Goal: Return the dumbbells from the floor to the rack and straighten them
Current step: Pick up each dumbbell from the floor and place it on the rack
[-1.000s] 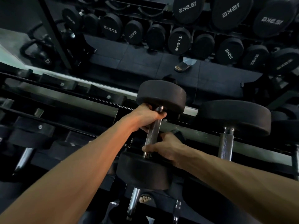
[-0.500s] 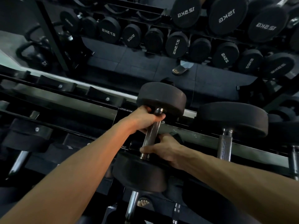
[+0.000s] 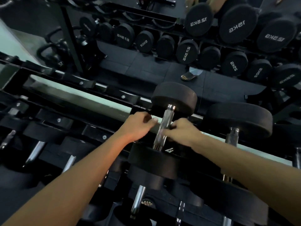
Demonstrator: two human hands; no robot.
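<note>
Dumbbell (image 3: 164, 128) racked on top tier, hands either side of its grip.

Near head sits on front saddle, far head by the mirror; long axis runs front-to-back w/ slight lean right, roughly parallel to neighbouring dumbbell (image 3: 234, 124). Left hand (image 3: 138, 126) loosely curled beside the bar, holding nothing; right hand (image 3: 180, 130) at the bar, blurred, grip can't be told. Risk, prob.: heads off-centre on rack (image 3: 97, 101) saddles → roll, pinched fingers.

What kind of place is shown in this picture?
Most likely a gym's free-weight area: a dumbbell lies across a storage rack, more dumbbells marked 12.5KG and 15KG show in a mirror behind, and kettlebells stand at the left.
</note>
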